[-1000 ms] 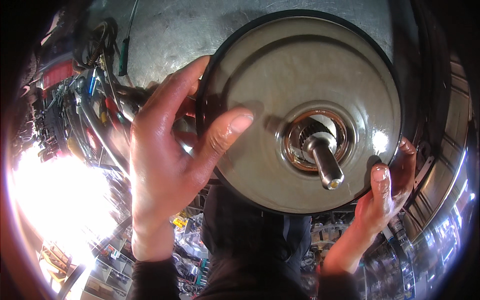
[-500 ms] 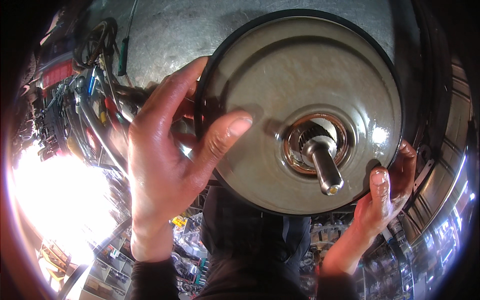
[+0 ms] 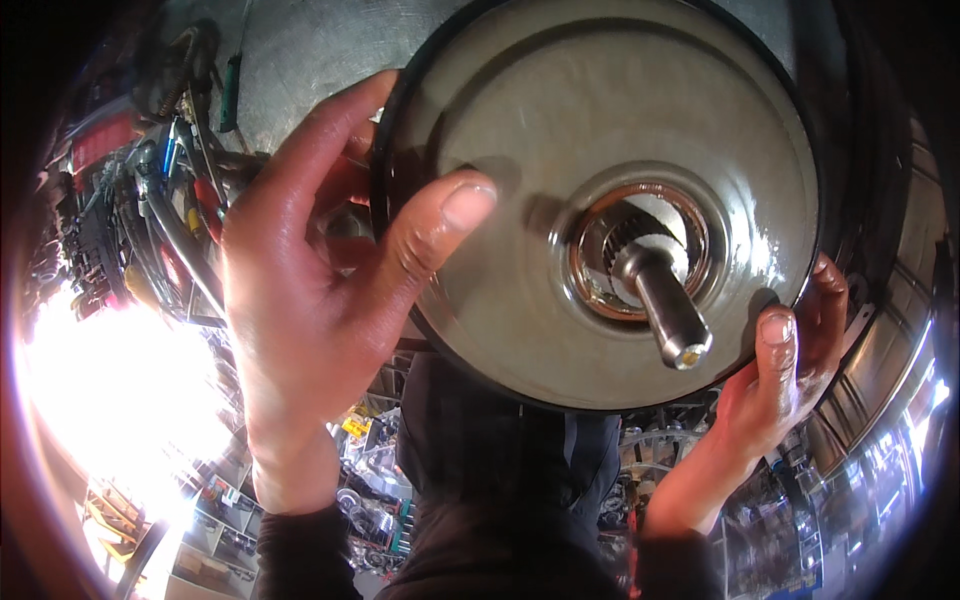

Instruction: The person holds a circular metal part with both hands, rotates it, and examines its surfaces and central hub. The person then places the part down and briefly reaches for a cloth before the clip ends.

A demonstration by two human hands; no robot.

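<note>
A large round metal drum (image 3: pixel 500 130) with a black rim fills the upper middle of the view, its dished grey face toward me and shiny with oil. From its central hub a splined metal shaft (image 3: pixel 672 308) sticks out, inside a copper-coloured ring. My left hand (image 3: pixel 320 250) grips the left edge, thumb on the face and fingers around behind the rim, where they are partly hidden. At the lower right edge my right hand (image 3: pixel 785 370) holds the rim, its thumb against the edge and other fingers behind. Both hands look wet with oil.
A grey metal bench top (image 3: pixel 300 70) lies beyond the drum. Along the left are many hand tools, among them a green-handled screwdriver (image 3: pixel 231 95), near a red box (image 3: pixel 100 140). Cluttered parts and trays lie below on both sides of my legs (image 3: pixel 500 450). Bright light glares at left.
The drum has come closer and looks larger, its upper edge now out of view. Its shaft has shifted right and slightly up. Both hands have kept their grip, spreading slightly apart.
</note>
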